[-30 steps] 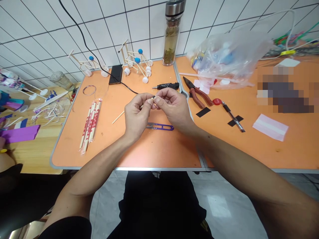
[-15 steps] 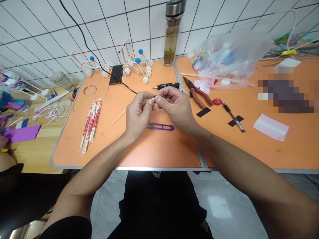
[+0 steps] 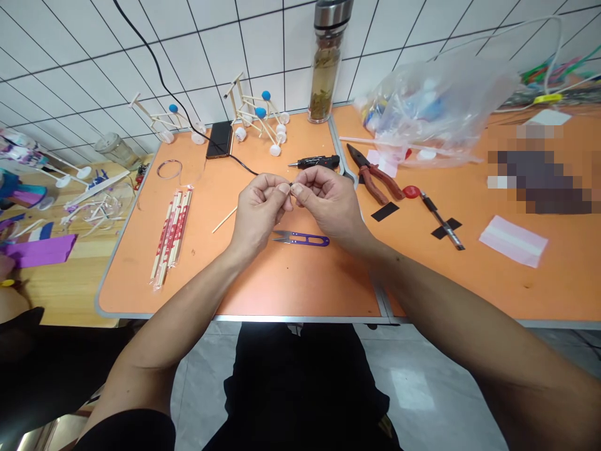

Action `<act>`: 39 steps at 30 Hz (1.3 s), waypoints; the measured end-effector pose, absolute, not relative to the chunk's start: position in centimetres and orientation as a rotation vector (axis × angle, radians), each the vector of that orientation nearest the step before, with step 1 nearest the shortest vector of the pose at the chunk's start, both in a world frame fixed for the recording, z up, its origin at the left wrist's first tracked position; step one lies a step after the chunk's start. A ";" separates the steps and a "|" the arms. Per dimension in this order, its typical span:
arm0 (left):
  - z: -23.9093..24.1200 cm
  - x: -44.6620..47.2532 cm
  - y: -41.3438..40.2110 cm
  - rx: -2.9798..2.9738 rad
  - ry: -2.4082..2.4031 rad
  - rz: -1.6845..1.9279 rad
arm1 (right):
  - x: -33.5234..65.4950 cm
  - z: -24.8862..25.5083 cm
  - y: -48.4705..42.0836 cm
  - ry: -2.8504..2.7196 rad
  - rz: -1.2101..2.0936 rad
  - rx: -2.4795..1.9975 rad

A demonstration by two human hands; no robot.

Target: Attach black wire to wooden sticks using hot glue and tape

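Two orange tables w/ grey rims stand edge to edge against a white tiled wall: the left orange table (image 3: 282, 288) is right in front of the person, the right orange table (image 3: 516, 282) beside it. Biggest thing on the right one is a crumpled clear plastic bag (image 3: 436, 106) of small parts, at the back.

Both bare forearms come up from the near edge & meet over the middle of the left table. There the left hand (image 3: 257, 210) & right hand (image 3: 328, 200) sit close together, raised a little off the table.

A tall glass bottle w/ steel cap (image 3: 326, 69) stands at the back by the seam btwn the tables. Left of it, by the wall, are white-wheeled stick models w/ blue balls (image 3: 258, 119). A pack of wrapped wooden chopsticks (image 3: 171, 235) lies toward the left rim. Red-handled pliers (image 3: 375, 175) lie on the right table just past the seam, near the right hand. Purple thread snips (image 3: 303, 238) lie flat btwn the two wrists. A black phone (image 3: 220, 139) lies at the back on a cable, and a black pen-shaped tool (image 3: 315, 163) just beyond the hands.

Smallest is the thin bare wooden stick (image 3: 224, 220). The left hand's fingers are curled shut round it, thumb & forefinger pinching near its upper end. Its lower end pokes out left of that hand, slanting down toward the table. The right hand's fingers are closed to a pinch at the stick's tip, where the fingertips (image 3: 295, 188) of both hands meet. Something tiny & dark shows there, too small to tell.
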State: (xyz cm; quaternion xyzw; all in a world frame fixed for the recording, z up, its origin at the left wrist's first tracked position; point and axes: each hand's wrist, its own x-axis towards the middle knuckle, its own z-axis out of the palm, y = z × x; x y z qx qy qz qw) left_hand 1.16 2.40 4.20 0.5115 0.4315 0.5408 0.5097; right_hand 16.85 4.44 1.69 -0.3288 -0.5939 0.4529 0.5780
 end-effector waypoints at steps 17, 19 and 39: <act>5.8 -0.2 3.2 0.766 0.891 0.923 | 17.7 1.9 4.5 -1.527 0.931 -0.798; 5.6 -0.4 3.4 0.746 0.880 0.911 | 17.8 2.0 4.5 -1.561 0.902 -0.807; 5.7 -0.6 3.4 0.740 0.953 0.864 | 19.4 2.3 5.1 -1.899 0.527 -0.782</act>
